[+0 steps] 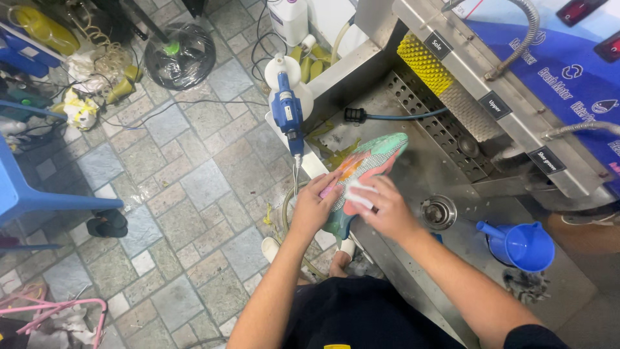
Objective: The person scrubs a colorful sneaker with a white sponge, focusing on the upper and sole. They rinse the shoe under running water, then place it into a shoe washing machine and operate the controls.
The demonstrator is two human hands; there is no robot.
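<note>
A colourful sports shoe (368, 161) in teal, pink and orange is held over the front edge of a steel wash basin (413, 168), its toe pointing away from me. My left hand (314, 205) grips the shoe's heel end from the left. My right hand (385, 208) presses a small white cloth or sponge (359, 192) against the shoe's side. Both forearms reach in from the bottom of the view.
A blue spray gun (287, 113) with its hose lies at the basin's left rim. A yellow roller brush (424, 63) and perforated plate sit at the machine's back. A blue jug (524, 244) stands right of a drain (438, 212). Blue stool (26, 187), sandal (107, 224) and clutter cover the tiled floor.
</note>
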